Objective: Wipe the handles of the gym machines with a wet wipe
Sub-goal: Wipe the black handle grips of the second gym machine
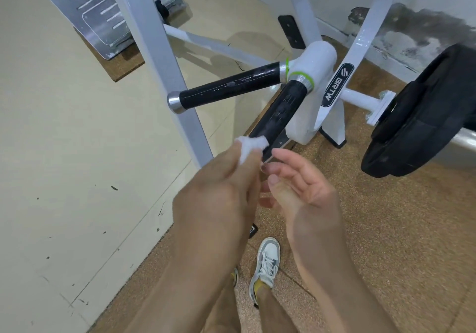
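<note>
Two black handles branch from a white joint (315, 60) of the gym machine. One handle (229, 87) points left and ends in a silver cap. The other handle (280, 112) points down toward me. My left hand (219, 191) pinches a crumpled white wet wipe (251, 147) against the near end of that lower handle. My right hand (301, 191) hovers just beside it, palm turned left, fingers loosely bent, holding nothing.
A grey slanted frame post (164, 56) crosses in front of the left handle. A metal footplate (103, 15) lies on the floor at top left. Black weight plates (422, 116) hang at right. My shoe (266, 263) stands on the cork-coloured floor below.
</note>
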The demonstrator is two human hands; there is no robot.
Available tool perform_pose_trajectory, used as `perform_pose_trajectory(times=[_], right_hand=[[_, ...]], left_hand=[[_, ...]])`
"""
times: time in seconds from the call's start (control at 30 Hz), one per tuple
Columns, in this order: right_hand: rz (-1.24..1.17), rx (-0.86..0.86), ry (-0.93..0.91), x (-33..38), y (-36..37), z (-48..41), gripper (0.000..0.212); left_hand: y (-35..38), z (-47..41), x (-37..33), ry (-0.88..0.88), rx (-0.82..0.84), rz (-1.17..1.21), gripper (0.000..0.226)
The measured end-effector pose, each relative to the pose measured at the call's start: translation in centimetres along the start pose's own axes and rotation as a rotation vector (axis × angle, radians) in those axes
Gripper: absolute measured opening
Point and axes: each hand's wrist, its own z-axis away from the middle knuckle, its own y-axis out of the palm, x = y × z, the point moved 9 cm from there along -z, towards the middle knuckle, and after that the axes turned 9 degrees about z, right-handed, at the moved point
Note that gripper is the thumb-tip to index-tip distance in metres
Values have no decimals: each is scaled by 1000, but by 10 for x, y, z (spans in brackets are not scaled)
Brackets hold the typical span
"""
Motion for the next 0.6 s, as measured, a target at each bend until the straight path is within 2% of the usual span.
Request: perform_pose_trajectory(times=[0.07,0.1,0.2,0.23,0.27,0.33,0.4,0.47,0.5,0.6], right_hand=[[-24,17,2,-1,1,0,29],[-19,22,-4,-1,1,0,28],[5,4,-20,-1,1,0,26],[1,-7,-24,-2,1,0,27],[-6,-14,-31,-1,1,-1,28],[-4,-28,-56,0,1,-2,33],[21,-49,-92,1,2,-2,37],[51,-56,-117,1,5,-3,39],[65,-58,-122,1,6,-3,39],[58,-69,-122,0,5,-2,38]], left_hand=[[5,7,-4,124,18,-22,26],[1,2,-1,110,5,-17,22],[-5,-20,30,-215,-57,186,20],[-1,-20,37,-285,-65,274,23],[-1,-17,36,-282,-76,314,22],[-3,-7,18,-139,-59,237,20],[2,5,2,23,-3,140,27],[3,0,-2,104,30,78,26],[0,-9,-1,76,19,73,22],[-5,-31,17,-157,-50,227,15]])
